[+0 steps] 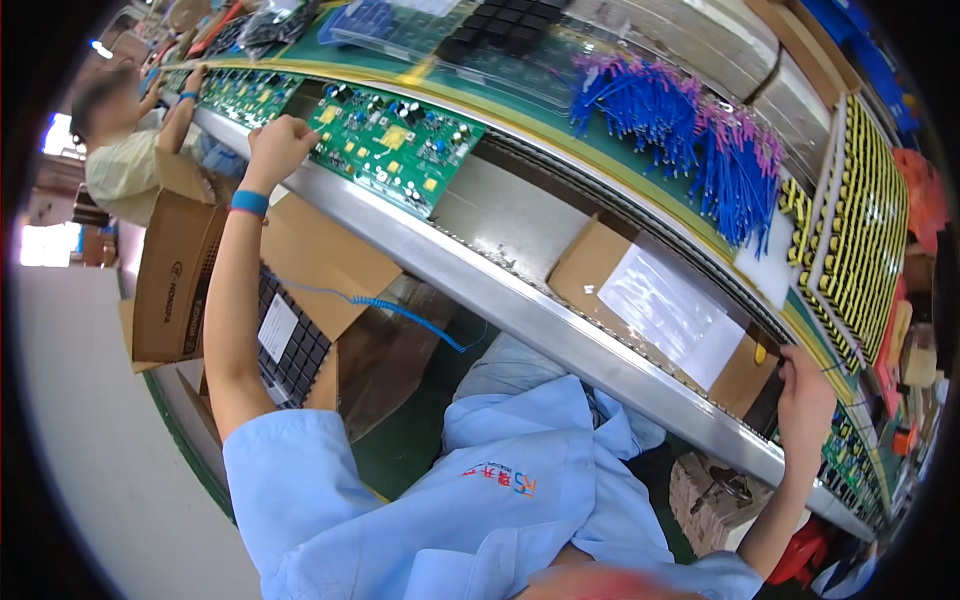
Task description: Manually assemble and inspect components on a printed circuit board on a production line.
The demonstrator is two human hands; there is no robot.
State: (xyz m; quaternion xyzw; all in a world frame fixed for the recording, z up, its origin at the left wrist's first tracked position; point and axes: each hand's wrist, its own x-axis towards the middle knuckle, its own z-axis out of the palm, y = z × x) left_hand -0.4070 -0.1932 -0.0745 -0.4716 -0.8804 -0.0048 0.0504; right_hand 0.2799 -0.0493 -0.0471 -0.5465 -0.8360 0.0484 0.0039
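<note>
My left hand (283,148), with a blue wrist strap, is closed at the left end of a green circuit board (390,143). Its fingertips are hidden, so I cannot tell whether they grip the board. Yellow, black and white parts cover that board, which lies across the two conveyor rails (470,245). Far to the right, my right hand (806,395) is bent with curled fingers at the rail. What those fingers hold, if anything, is hidden. Beside that wrist lie more green circuit boards (850,462).
Under the rails sits an open cardboard box (585,262) with clear plastic. Blue wires (690,140) with pink ends lie beyond the line, near rows of yellow-and-black parts (865,230). Another carton (175,280) stands at the left, below a co-worker (125,150). A coiled blue cord (410,312) hangs nearby.
</note>
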